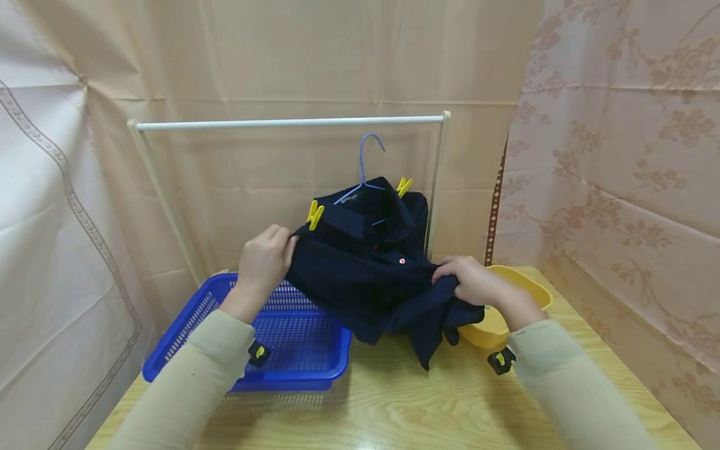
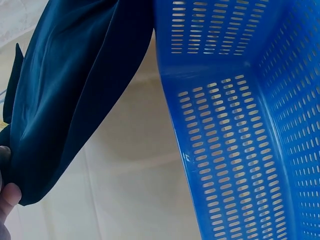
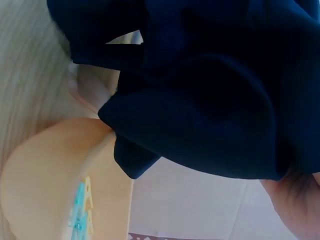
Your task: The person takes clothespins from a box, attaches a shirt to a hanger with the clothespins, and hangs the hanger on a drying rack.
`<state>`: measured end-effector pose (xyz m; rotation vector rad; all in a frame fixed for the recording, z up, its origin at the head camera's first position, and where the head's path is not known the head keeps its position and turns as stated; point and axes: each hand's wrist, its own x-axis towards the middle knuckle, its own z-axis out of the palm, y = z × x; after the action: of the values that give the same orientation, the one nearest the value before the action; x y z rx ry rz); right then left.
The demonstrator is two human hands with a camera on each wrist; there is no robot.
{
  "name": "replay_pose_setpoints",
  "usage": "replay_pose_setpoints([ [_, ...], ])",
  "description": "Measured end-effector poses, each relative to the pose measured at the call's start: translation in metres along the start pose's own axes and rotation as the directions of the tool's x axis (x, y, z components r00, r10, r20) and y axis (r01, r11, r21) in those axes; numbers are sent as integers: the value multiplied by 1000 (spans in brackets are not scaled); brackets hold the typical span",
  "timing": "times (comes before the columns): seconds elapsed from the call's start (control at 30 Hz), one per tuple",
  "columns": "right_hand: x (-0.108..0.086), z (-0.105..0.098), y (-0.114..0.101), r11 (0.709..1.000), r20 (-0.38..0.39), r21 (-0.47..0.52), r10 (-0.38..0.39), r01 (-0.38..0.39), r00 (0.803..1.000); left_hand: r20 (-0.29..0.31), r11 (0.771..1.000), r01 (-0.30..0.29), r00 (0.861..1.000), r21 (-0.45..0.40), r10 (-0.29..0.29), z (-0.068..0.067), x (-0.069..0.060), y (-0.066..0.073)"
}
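A dark navy collared shirt (image 1: 360, 275) hangs on a thin blue wire hanger (image 1: 362, 159), its hook pointing up and free of any bar. Two yellow clothespins, a left one (image 1: 315, 215) and a right one (image 1: 404, 186), stand at its shoulders. My left hand (image 1: 264, 262) pinches the cloth at the left side, thumb toward me. On the right, my right hand (image 1: 469, 279) grips a bunched part of the shirt. In the left wrist view, fingertips (image 2: 10, 194) hold the fabric's edge. Cloth hides most of the right fingers in the right wrist view.
A blue perforated basket (image 1: 337, 369) stands at the left on the wooden table (image 1: 405, 406). The yellow tub (image 1: 529, 281) at the right contains blue and yellow clothespins (image 3: 80, 212). Behind the shirt rises a rack with a white horizontal bar (image 1: 292, 123). Curtains surround the table.
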<state>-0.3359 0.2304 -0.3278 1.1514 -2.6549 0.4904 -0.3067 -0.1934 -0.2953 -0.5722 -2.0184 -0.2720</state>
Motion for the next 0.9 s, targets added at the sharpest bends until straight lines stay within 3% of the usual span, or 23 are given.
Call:
replay_pose_setpoints([
  [0.27, 0, 16, -4, 1000, 96, 21, 11, -13, 995, -1, 1000, 4, 1000, 4, -4, 0, -1, -1],
  [0.6, 1, 30, -5, 997, 152, 63, -61, 52, 986, 7, 1000, 3, 1000, 3, -3, -1, -1, 1],
  [0.9, 0, 40, -10, 989, 267, 144, -20, -20, 964, 22, 1000, 16, 1000, -1, -16, -2, -2, 1],
])
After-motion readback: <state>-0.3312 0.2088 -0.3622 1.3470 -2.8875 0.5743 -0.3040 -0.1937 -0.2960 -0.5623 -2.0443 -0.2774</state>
